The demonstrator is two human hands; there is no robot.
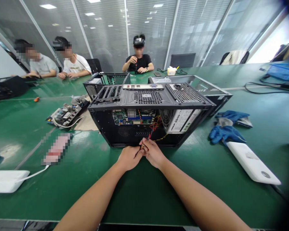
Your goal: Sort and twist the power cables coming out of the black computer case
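A black computer case [103, 123] lies in front of me with its open side facing me. Inside it are a green motherboard [132, 117] and, to the right, a power supply [180, 121] with a fan. A bundle of red, yellow and black power cables [154, 126] runs from the power supply towards me. At the case's near lower edge my left hand [130, 157] and my right hand [153, 152] meet, fingers closed round the cables. Which connector sits between the fingertips is too small to make out.
Behind stand two more cases [106, 77]. To the left lie a loose circuit board [65, 115], a blurred phone [57, 149] and a white power bank [8, 181]. Blue gloves [227, 133] and a white device [252, 162] are on the right. Three people sit across the green table [144, 199].
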